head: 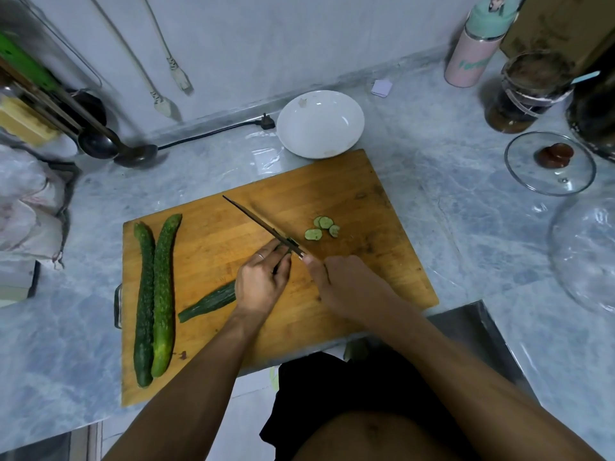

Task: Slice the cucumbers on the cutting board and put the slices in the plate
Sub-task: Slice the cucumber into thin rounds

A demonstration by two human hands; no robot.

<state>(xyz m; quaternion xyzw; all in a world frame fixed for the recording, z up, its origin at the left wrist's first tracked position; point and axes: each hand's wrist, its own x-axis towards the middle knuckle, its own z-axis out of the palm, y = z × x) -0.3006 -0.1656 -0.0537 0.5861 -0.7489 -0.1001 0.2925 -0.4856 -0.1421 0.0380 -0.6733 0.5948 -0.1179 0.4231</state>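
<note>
Cucumber [213,299] lies across the board [349,191]; left hand [261,282] pins it steady while right hand [346,281] grips the knife [256,221] at its cut end.

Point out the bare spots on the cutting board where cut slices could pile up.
Free: the far right part of the cutting board, between the slices and the plate; also the strip between the two whole cucumbers and the knife. Crowded: the middle, where the left hand holds the cucumber being cut and the right hand holds the knife.
</note>
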